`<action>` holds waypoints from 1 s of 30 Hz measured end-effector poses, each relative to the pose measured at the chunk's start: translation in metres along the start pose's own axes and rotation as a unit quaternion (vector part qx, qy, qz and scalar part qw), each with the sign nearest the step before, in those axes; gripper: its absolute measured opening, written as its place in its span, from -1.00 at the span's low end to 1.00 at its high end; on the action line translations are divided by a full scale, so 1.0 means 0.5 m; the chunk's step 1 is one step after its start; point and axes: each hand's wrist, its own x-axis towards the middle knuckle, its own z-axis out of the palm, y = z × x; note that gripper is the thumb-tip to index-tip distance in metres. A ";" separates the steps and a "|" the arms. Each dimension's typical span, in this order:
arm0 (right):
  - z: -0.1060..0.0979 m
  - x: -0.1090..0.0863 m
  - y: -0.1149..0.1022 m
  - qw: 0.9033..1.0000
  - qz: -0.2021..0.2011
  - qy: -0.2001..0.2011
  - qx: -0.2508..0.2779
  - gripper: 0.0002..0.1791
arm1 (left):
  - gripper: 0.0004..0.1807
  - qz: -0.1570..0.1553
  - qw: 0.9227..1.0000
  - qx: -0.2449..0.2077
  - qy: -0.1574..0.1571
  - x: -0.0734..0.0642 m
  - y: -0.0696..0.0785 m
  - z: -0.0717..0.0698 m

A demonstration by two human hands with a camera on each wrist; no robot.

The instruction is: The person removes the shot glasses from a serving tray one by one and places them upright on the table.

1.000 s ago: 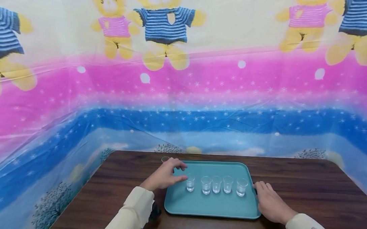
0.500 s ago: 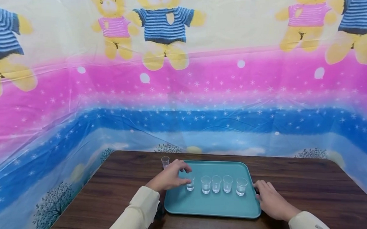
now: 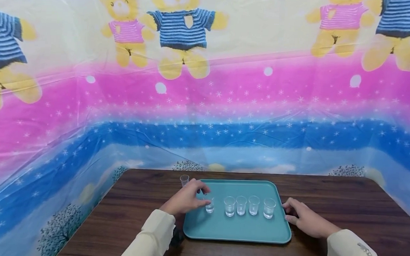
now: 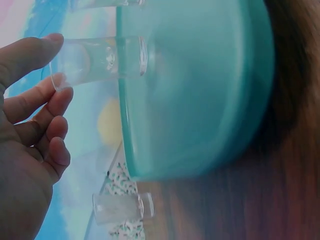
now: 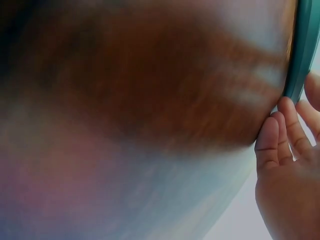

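Note:
By its rim, my left hand pinches a small clear shot glass between thumb and fingertips. That glass has clear liquid in its bottom and stands upright over the left part of a teal tray. To its right, several similar shot glasses line up on the tray, also with a little clear liquid. My right hand is at the tray's right edge, its fingertips against the side of the rim and its fingers loosely bent.
Another shot glass stands on the dark wooden table beyond the tray's back left corner, partly hidden by my left hand. A printed cloth with bears and balloons hangs behind the table.
My left hand has come down to the leftmost glass, taken its rim and shifted it slightly left. The right hand stays at the tray edge, its fingers a little more bent.

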 end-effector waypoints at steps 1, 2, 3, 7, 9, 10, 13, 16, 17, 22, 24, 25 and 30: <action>-0.002 0.001 0.002 1.000 -0.002 -0.003 0.005 -0.77 | -0.72 -0.001 1.000 -0.001 0.005 -0.003 -0.002 -0.005; -0.004 0.003 0.004 1.000 -0.002 -0.006 0.009 -0.76 | -0.73 -0.001 1.000 -0.001 0.011 -0.006 -0.004 -0.010; -0.005 0.004 0.006 1.000 -0.002 -0.008 0.012 -0.75 | -0.73 -0.002 1.000 0.002 0.017 -0.010 -0.006 -0.016; -0.010 0.005 0.011 1.000 -0.005 -0.010 0.016 -0.74 | -0.73 -0.004 0.999 0.001 0.045 -0.029 -0.016 -0.045; -0.012 0.005 0.012 1.000 -0.005 -0.010 0.015 -0.75 | -0.74 -0.019 0.998 -0.001 0.058 -0.039 -0.023 -0.059; -0.013 0.004 0.012 1.000 -0.004 -0.010 0.015 -0.75 | -0.74 -0.028 0.997 -0.001 0.066 -0.044 -0.027 -0.065; -0.015 0.001 0.012 1.000 -0.001 -0.008 0.016 -0.74 | -0.75 -0.062 0.994 0.006 0.088 -0.056 -0.041 -0.078; -0.015 -0.001 0.013 1.000 0.001 -0.004 0.013 -0.71 | -0.75 -0.099 0.990 0.021 0.097 -0.063 -0.058 -0.082; -0.015 -0.002 0.014 1.000 0.001 -0.003 0.012 -0.68 | -0.75 -0.108 0.989 0.026 0.099 -0.065 -0.064 -0.081; -0.010 -0.002 0.015 1.000 0.000 -0.005 0.000 -0.46 | -0.75 -0.150 0.983 0.045 0.097 -0.069 -0.087 -0.073; -0.006 -0.001 0.012 1.000 0.006 -0.005 -0.006 -0.42 | -0.74 -0.159 0.981 0.049 0.097 -0.069 -0.093 -0.072; -0.004 0.000 0.011 1.000 0.009 -0.005 -0.010 -0.41 | -0.74 -0.163 0.981 0.048 0.098 -0.068 -0.095 -0.071; 0.005 0.006 -0.002 0.999 0.012 -0.005 -0.041 -0.40 | -0.72 -0.169 0.979 0.049 0.104 -0.060 -0.102 -0.073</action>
